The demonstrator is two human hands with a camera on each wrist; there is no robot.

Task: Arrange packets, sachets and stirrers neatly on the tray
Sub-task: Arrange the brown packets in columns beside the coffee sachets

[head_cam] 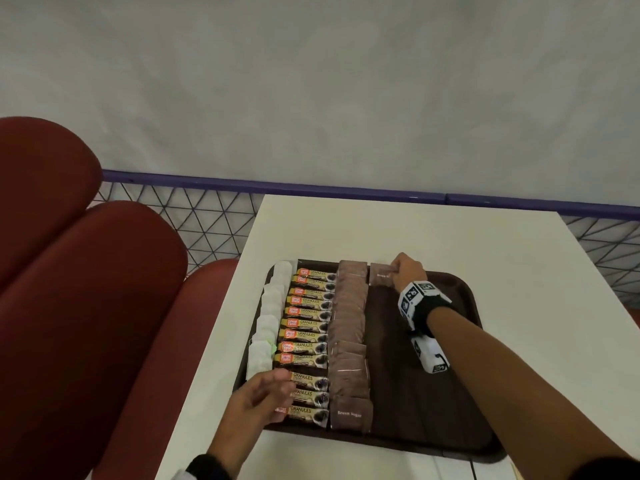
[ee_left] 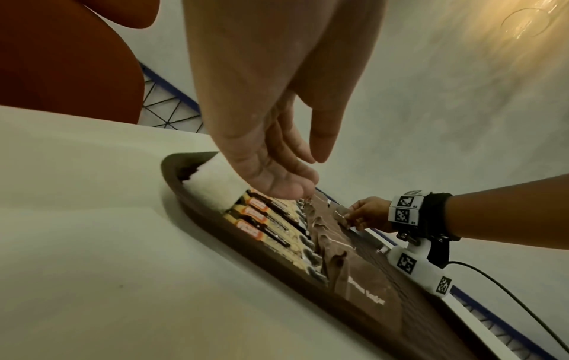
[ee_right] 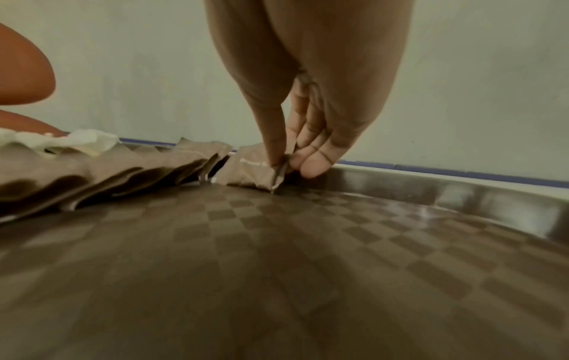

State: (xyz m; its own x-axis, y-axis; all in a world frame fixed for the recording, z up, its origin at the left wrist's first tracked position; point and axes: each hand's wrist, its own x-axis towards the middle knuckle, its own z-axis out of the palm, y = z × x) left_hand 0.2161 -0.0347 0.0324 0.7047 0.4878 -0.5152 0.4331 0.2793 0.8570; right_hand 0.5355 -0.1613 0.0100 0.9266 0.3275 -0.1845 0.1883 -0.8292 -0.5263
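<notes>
A brown tray (head_cam: pixel 415 403) lies on the white table. On its left half run three columns: white sachets (head_cam: pixel 268 317), coffee granule sticks (head_cam: pixel 308 334) and brown sugar sachets (head_cam: pixel 348 341). My right hand (head_cam: pixel 396 271) pinches one brown sugar sachet (head_cam: pixel 381 277) at the far edge, just right of the brown column. The right wrist view shows thumb and fingers of that hand (ee_right: pixel 281 165) gripping the sachet's (ee_right: pixel 246 170) corner on the tray floor (ee_right: pixel 277 268). My left hand (head_cam: pixel 280 393) hovers over the nearest coffee sticks with relaxed fingers (ee_left: pixel 295 190), holding nothing.
The tray's right half shows bare checkered floor up to the rim (ee_right: pixel 462 192). Red cushioned seats (head_cam: pixel 69 306) stand left of the table (head_cam: pixel 415 230). A blue-railed wire mesh (head_cam: pixel 207 220) and a pale wall are behind it.
</notes>
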